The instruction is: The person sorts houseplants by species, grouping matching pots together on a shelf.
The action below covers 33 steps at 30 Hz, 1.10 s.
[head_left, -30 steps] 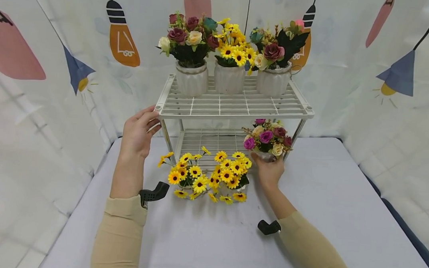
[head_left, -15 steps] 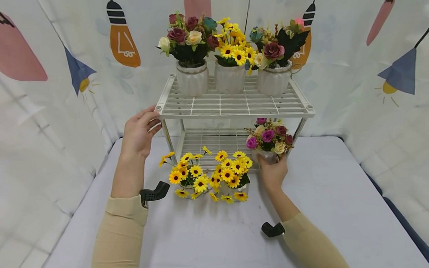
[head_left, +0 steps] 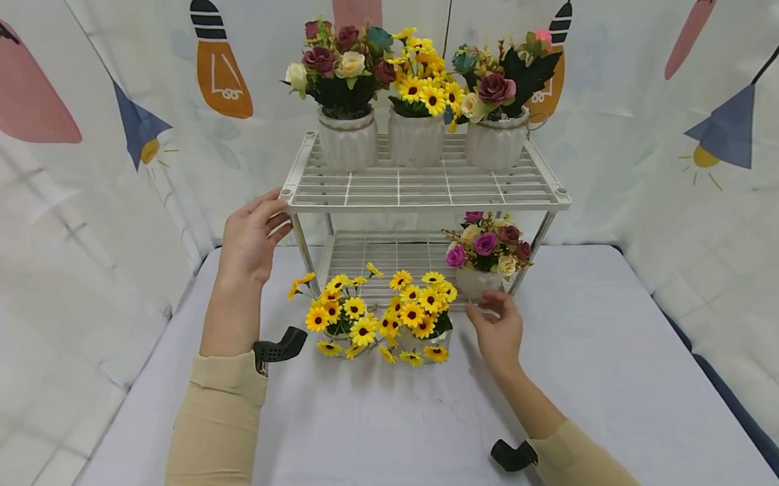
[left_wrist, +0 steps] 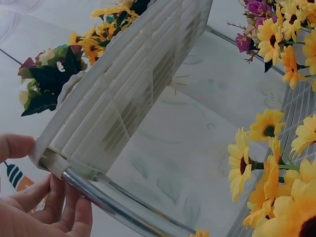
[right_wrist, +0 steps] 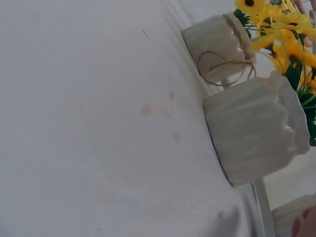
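Observation:
In the head view, my left hand [head_left: 250,237] holds the near left corner of a white two-tier wire shelf [head_left: 424,197]. The left wrist view shows the thumb on the corner [left_wrist: 39,153] and the fingers curled by the metal post [left_wrist: 98,195]. On the lower tier's right side stands a pale pot [head_left: 475,281] of purple, cream and dark-red roses [head_left: 487,244]. My right hand [head_left: 499,331] is just in front of that pot, fingers loosely bent, apparently holding nothing. Only a sliver of fingers [right_wrist: 307,224] shows in the right wrist view.
Two pots of yellow sunflowers, a left one [head_left: 341,313] and a right one [head_left: 419,313], stand on the white-covered table [head_left: 381,431] before the shelf. On the top tier are a rose pot [head_left: 347,140], a sunflower pot [head_left: 416,139] and another rose pot [head_left: 496,142].
My right hand has let go of the rose pot and drawn back toward me. The pot now sits on the lower tier. My left hand stays at the shelf corner.

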Motion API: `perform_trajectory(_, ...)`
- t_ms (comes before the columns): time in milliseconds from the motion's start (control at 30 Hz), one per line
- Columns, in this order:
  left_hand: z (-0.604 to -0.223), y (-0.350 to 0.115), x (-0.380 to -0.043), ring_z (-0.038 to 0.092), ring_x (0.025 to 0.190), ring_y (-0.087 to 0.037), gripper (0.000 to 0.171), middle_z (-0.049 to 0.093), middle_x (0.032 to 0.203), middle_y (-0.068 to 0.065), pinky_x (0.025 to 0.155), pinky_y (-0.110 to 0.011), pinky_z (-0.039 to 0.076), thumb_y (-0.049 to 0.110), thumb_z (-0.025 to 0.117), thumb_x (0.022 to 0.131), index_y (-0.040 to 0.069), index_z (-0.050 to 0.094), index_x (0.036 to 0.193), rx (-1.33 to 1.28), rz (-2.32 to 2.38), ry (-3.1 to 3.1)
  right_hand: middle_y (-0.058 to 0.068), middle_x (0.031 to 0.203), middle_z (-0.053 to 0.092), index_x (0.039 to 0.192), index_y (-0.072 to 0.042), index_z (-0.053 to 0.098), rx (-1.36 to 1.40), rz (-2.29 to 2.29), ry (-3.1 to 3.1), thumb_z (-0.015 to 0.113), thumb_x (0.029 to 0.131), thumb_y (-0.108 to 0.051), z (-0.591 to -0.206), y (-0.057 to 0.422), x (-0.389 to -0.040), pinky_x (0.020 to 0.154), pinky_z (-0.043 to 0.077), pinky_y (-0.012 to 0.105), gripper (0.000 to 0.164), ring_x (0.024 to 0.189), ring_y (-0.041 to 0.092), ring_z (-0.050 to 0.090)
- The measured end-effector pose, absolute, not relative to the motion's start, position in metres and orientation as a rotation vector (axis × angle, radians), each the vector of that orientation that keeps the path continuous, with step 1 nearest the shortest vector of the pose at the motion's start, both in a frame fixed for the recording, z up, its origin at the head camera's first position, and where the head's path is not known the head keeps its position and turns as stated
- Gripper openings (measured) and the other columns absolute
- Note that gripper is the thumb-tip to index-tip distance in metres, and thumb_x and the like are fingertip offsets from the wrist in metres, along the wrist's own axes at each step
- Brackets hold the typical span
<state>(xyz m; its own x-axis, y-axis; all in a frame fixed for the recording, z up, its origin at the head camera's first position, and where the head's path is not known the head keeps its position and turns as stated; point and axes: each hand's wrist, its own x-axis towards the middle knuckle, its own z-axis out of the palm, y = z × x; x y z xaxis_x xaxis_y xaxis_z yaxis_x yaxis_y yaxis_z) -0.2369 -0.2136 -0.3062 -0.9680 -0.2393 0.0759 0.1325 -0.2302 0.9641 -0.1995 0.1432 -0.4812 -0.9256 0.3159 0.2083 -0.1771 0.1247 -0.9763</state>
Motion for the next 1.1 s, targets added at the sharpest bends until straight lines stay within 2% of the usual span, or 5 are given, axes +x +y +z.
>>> perform_trajectory(267, -0.308, -0.214, -0.238, 0.059, 0.112, -0.021, 0.047, 0.060, 0.135, -0.011, 0.104, -0.038, 0.040, 0.020, 0.068, 0.101, 0.000, 0.059, 0.142, 0.120, -2.289, -1.777, 0.031, 0.131, 0.055, 0.133, 0.013, 0.052, 0.087, 2.131, -2.134, 0.066, 0.094, 0.011, -0.483, 0.142, -0.188, 0.093, 0.051, 0.020, 0.041, 0.123, 0.041, 0.055)
perform_trajectory(433, -0.307, -0.213, -0.237, 0.060, 0.111, -0.019, 0.046, 0.062, 0.130, -0.008, 0.102, -0.037, 0.041, 0.019, 0.068, 0.101, 0.000, 0.059, 0.142, 0.124, -2.284, -1.773, 0.025, 0.140, 0.053, 0.140, 0.009, 0.048, 0.207, 2.138, -2.222, 0.062, 0.093, 0.014, -0.488, 0.144, -0.182, 0.108, 0.045, 0.039, 0.049, 0.132, 0.039, 0.050)
perform_trajectory(600, -0.306, -0.213, -0.237, 0.060, 0.112, -0.020, 0.046, 0.062, 0.129, -0.008, 0.102, -0.037, 0.041, 0.019, 0.068, 0.101, 0.000, 0.060, 0.142, 0.120, -2.285, -1.766, 0.025, 0.149, 0.045, 0.148, 0.008, 0.039, 0.323, 2.110, -2.269, 0.069, 0.088, 0.012, -0.496, 0.141, -0.174, 0.114, 0.035, 0.055, 0.067, 0.140, 0.041, 0.042)
perform_trajectory(800, -0.306, -0.213, -0.238, 0.059, 0.112, -0.020, 0.045, 0.062, 0.128, -0.007, 0.102, -0.037, 0.041, 0.017, 0.067, 0.101, 0.000, 0.059, 0.141, 0.115, -2.304, -1.753, 0.022, 0.157, 0.037, 0.155, 0.003, 0.031, 0.352, 2.110, -2.295, 0.080, 0.085, 0.006, -0.504, 0.128, -0.163, 0.115, 0.035, 0.050, 0.085, 0.145, 0.038, 0.036)
perform_trajectory(1100, -0.306, -0.213, -0.238, 0.058, 0.114, -0.020, 0.046, 0.060, 0.132, -0.009, 0.104, -0.038, 0.040, 0.019, 0.068, 0.101, 0.001, 0.059, 0.142, 0.120, -2.301, -1.758, 0.020, 0.158, 0.034, 0.156, 0.001, 0.031, 0.181, 2.021, -2.313, 0.083, 0.087, -0.002, -0.503, 0.105, -0.159, 0.118, 0.028, 0.051, 0.086, 0.147, 0.038, 0.033)
